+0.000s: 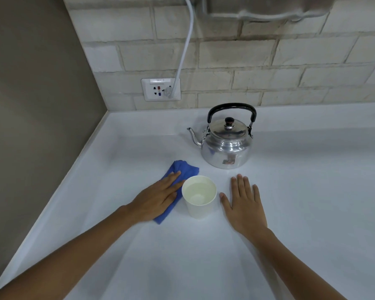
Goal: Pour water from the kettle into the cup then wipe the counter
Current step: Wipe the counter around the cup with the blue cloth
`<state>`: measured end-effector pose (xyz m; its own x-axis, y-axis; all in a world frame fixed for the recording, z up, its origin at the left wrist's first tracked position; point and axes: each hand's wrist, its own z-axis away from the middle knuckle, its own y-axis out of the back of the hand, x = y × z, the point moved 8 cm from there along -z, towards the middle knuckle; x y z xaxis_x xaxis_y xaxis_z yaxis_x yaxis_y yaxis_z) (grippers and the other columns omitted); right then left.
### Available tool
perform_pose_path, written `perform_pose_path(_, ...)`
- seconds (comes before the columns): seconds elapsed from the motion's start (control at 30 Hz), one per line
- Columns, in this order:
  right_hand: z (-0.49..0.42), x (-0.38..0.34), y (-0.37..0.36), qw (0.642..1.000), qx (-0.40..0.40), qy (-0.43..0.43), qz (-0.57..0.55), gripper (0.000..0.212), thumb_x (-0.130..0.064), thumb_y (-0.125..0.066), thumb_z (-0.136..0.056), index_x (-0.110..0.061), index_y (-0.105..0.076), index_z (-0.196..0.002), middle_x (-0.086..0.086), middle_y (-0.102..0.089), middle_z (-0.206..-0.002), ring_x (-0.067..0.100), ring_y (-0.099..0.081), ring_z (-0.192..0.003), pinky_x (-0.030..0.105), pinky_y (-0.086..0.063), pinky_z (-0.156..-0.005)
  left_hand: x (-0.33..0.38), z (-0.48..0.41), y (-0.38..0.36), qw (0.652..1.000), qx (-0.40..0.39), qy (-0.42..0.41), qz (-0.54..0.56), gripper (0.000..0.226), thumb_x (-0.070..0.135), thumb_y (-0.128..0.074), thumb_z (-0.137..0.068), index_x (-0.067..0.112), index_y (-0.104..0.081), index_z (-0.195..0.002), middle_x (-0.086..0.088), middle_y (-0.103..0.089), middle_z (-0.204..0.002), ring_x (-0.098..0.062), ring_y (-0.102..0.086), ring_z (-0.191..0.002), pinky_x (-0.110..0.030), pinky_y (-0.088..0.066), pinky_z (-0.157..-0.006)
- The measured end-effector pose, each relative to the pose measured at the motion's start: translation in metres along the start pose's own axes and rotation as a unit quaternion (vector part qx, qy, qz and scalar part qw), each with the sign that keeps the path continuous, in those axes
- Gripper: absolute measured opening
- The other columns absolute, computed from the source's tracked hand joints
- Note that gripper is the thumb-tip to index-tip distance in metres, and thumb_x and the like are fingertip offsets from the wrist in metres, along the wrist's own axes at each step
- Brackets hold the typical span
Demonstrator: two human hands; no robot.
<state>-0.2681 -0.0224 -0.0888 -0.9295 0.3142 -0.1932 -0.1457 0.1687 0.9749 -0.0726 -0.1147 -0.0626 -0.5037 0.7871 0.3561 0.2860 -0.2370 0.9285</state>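
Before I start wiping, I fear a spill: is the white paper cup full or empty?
Partly full: the white paper cup stands upright with clear water visible inside, below the rim.

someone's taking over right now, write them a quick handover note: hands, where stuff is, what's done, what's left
Left hand: flat, palm down on the blue cloth, fingers spread, not gripping it.
Right hand: flat and open on the bare counter, right of the cup, holding nothing.
Cup: upright between the hands, with water in it; the cloth lies just to its left.
Kettle: upright behind the cup, lid on, spout pointing left, nobody touching it.
Done: the pour, judging by the water in the cup and the kettle set down.
Left: wipe the counter with the cloth; mind the cup beside it.
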Motion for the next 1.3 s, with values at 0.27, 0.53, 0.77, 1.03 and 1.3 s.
perform_pose_path(0.27,-0.003,0.002,0.001,1.0,-0.006,-0.001,-0.001,0.067,-0.051,-0.019,-0.093,-0.009,-0.006,-0.145,0.009,-0.008,-0.157,0.021,-0.002,-0.144,0.042,-0.004,-0.118,-0.006,-0.045,-0.01,0.989,-0.005,0.11,-0.103,0.059,0.03,-0.038,-0.096,0.022,-0.005,-0.144,-0.011,0.005,-0.156,-0.025,0.001,-0.143,-0.033,-0.011,-0.114)
perform_pose_path(0.53,0.0,0.002,0.0,1.0,-0.015,0.0,-0.003,0.068,-0.052,-0.016,-0.093,-0.008,-0.006,-0.144,0.01,-0.007,-0.157,0.021,-0.001,-0.144,0.043,-0.004,-0.118,-0.042,0.087,0.016,0.97,0.099,0.211,-0.074,0.051,0.017,-0.035,-0.095,0.017,-0.019,-0.143,-0.009,-0.011,-0.155,-0.023,-0.016,-0.141,-0.033,-0.019,-0.113)
perform_pose_path(0.77,0.002,-0.001,0.001,1.0,-0.029,-0.002,0.004,0.067,-0.05,-0.015,-0.094,-0.008,-0.003,-0.145,0.011,-0.004,-0.157,0.022,0.002,-0.144,0.044,-0.002,-0.118,0.011,0.112,-0.004,0.948,0.081,0.296,-0.079,0.051,0.024,-0.024,-0.095,0.004,-0.016,-0.142,-0.023,-0.011,-0.152,-0.033,-0.016,-0.14,-0.037,-0.021,-0.113)
perform_pose_path(1.03,0.002,0.002,0.0,1.0,-0.027,0.002,0.003,0.067,-0.051,-0.015,-0.094,-0.009,-0.003,-0.145,0.01,-0.004,-0.157,0.021,0.002,-0.144,0.043,-0.001,-0.118,0.082,0.124,-0.016,0.973,0.064,0.202,-0.092,0.062,0.031,-0.017,-0.083,0.004,-0.034,-0.137,-0.022,-0.029,-0.146,-0.036,-0.033,-0.133,-0.045,-0.033,-0.107)
perform_pose_path(1.3,0.003,0.0,0.002,0.999,-0.032,0.0,0.007,0.067,-0.05,-0.014,-0.094,-0.008,-0.003,-0.145,0.011,-0.003,-0.157,0.023,0.002,-0.144,0.043,-0.002,-0.118,0.067,0.151,-0.003,0.944,0.055,0.238,-0.22,0.037,0.008,-0.04,-0.085,-0.013,-0.057,-0.111,-0.033,-0.053,-0.124,-0.051,-0.05,-0.113,-0.051,-0.052,-0.087)
